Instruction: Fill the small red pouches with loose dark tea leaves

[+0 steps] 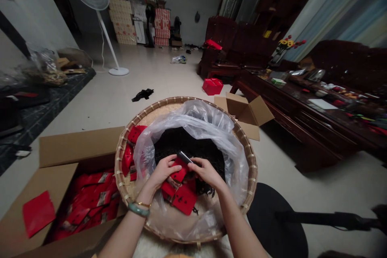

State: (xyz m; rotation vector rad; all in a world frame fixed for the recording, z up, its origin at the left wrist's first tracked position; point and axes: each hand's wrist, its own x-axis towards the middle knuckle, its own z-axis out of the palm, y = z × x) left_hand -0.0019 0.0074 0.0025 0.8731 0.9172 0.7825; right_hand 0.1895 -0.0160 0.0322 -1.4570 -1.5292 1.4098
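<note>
My left hand (165, 172) is closed on the upper edge of a red packet (179, 169), thumb lying on its front. My right hand (206, 172) pinches the other side, by a short dark bar with a pale edge (184, 157) along the packet's top; whether that bar is part of the packet I cannot tell. More red packets (186, 198) lie just below my hands. All this is over a clear plastic bag (238, 157), spread open around a heap of black, shredded-looking material (187, 141). The bag sits in a round woven bamboo basket (252, 165).
Red packets (129, 155) lie inside the basket's left side. A cardboard box (80, 145) full of red packets stands at left; an open box (252, 115) stands beyond the basket. A black round base (275, 225) is at right, a wooden table (290, 105) behind, a white fan (117, 71) further back.
</note>
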